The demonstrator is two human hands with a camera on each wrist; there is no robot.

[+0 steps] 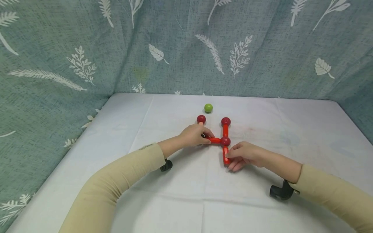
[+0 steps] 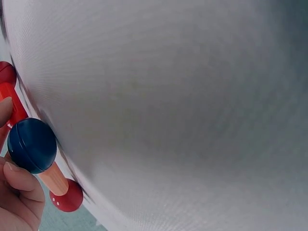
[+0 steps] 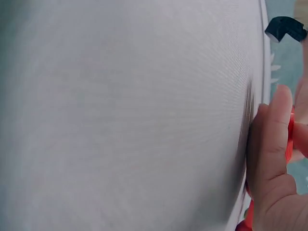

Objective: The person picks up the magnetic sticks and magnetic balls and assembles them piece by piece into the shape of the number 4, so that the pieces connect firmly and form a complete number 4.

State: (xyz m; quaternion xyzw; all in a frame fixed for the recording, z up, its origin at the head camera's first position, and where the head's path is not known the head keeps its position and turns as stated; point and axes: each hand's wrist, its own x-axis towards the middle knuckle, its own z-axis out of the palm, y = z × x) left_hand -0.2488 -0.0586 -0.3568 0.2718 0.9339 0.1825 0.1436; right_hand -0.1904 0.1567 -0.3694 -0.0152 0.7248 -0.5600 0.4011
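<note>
Red rods and glossy balls form a joined toy construction on the white cloth. My left hand (image 1: 193, 135) pinches the sideways red rod (image 1: 215, 140) near its left end. A dark blue ball (image 2: 32, 146) lies at those fingers, joined to an orange rod (image 2: 54, 179) with a red ball (image 1: 201, 119) at its far end. The sideways rod meets a middle red ball (image 1: 225, 141); from there an upper red rod (image 1: 225, 130) runs to another red ball (image 1: 225, 121). My right hand (image 1: 243, 154) pinches the lower red rod (image 1: 225, 156), which points towards me.
A loose green ball (image 1: 208, 108) rests behind the construction. White cloth (image 1: 175, 207) covers the table, and a patterned blue-green curtain (image 1: 180, 48) hangs along its back and left. Black wrist cameras (image 1: 282, 191) sit under both sleeves.
</note>
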